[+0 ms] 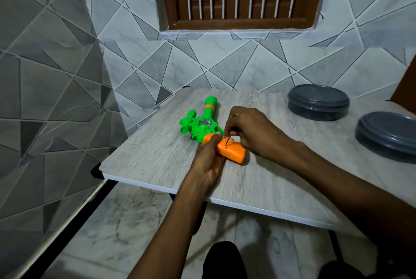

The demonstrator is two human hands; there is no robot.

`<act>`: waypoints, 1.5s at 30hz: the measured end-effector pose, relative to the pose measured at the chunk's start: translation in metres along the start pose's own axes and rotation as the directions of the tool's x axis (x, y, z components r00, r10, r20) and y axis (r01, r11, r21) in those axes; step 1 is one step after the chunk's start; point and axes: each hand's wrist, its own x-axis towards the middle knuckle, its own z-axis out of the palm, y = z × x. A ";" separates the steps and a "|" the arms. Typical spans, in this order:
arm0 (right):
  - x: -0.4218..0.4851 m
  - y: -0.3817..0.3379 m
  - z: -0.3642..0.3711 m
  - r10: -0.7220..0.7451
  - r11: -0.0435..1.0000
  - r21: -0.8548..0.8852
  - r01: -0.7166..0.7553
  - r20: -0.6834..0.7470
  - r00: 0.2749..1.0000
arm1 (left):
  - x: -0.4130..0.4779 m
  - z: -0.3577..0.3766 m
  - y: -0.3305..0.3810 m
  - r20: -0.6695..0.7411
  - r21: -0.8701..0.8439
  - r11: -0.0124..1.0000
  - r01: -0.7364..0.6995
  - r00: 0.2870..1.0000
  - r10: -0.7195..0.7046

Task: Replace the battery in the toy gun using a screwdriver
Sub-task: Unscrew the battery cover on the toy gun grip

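Table (157,161) bears toy gun (202,125); hands (208,161) (252,130) hide most of screwdriver (227,141)

We saw the pale wood-grain table (157,154) bearing the toy gun (203,131), with a far grey tin (318,100) and a near grey tin (387,134) at right.

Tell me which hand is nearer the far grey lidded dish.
Right. The right hand, pinching the screwdriver, sits left of the dish; the left hand, gripping the toy gun, is farther left and nearer the camera.
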 end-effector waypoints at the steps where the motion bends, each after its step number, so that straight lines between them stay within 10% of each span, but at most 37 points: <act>1: 0.000 -0.002 -0.002 0.005 1.000 -0.016 -0.005 0.008 1.000 | 0.000 0.000 -0.001 0.006 0.016 1.000 -0.006 1.000 0.006; 22: 0.006 -0.025 -0.025 0.056 0.922 -0.386 0.040 0.233 0.971 | 0.003 -0.001 -0.005 0.093 0.138 0.989 -0.058 0.995 0.046; 34: -0.003 -0.002 -0.013 0.154 0.979 -0.155 -0.136 0.117 0.981 | 0.008 0.019 0.000 0.016 -0.006 1.000 0.027 1.000 -0.027; 45: -0.011 0.006 -0.020 0.000 0.996 -0.087 0.011 0.128 0.992 | 0.020 0.024 -0.001 -0.083 0.017 0.999 0.050 0.995 -0.049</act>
